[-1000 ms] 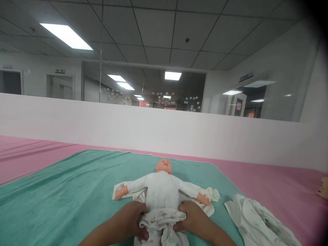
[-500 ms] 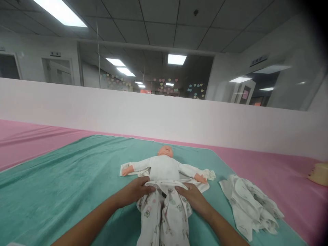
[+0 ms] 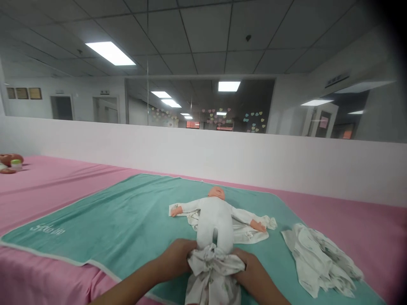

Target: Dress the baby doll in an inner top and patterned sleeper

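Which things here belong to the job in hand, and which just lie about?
In use:
patterned trousers, gripped by left hand and right hand
doll, trousers at its legs
teal blanket beneath

Lying about:
crumpled white cloth, right side
green-lidded container, far left
brownish object beside it

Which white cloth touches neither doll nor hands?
The crumpled white cloth at right; the spread one lies under the white-bodied doll; left hand and right hand grip the bunched one.
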`<state>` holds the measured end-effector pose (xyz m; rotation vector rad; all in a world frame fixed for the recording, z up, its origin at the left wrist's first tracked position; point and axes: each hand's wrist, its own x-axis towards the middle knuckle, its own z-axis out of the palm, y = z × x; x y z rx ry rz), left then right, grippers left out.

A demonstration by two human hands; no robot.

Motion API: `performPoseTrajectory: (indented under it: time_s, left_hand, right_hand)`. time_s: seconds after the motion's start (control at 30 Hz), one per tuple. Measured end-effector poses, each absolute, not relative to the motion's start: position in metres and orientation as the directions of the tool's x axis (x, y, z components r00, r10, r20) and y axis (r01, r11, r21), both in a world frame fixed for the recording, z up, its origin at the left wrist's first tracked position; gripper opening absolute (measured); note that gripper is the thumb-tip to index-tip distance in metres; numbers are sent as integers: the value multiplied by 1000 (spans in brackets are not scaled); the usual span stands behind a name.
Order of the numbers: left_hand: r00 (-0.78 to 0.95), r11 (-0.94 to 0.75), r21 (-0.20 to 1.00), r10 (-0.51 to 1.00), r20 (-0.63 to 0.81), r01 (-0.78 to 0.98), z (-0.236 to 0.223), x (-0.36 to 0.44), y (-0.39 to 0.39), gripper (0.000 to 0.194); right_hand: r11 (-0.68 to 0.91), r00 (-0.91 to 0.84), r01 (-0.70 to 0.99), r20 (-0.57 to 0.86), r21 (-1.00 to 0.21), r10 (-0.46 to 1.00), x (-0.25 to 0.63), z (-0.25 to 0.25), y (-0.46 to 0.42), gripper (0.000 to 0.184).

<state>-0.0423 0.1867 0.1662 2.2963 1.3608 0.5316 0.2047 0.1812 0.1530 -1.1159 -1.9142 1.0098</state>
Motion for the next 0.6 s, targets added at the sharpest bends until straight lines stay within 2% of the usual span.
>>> performPoseTrajectory:
  time_s: [0.1,0.17,0.27,0.33,0.4,0.5,0.6]
  left_hand:
    - [397,-423,631,897,192,650,180,-41,177,8]
    - [401,-387,699,903,155,601,187,-44,168,8]
    - [473,-339,749,880,39,569,194,-49,147,35]
    - [503,-355,719,864,8,598,194,-53,131,60]
    - [526,-413,643,850,18,646,190,-53,118,75]
    - [567,-523,518,819,86,677,177,-50,109,82]
    - [560,-566,455,812,163,688,165,-47,111,80]
  right_hand:
    - [273,-298,351,169,-896,939,205,154,178,16]
    - [277,-329,327,166,-903,930,205,153,173,25]
    - [288,-395,302,156,-909,905,202,147,158,52]
    - [316,-390,338,174,-886,904,198,138,147,69]
    - [395,-346,421,258,-817,902,194,127,139,73]
    - [448,-277,553,352,-703,894,187,118,131,70]
    - [413,-294,651,291,-637,911,180,123,126,66]
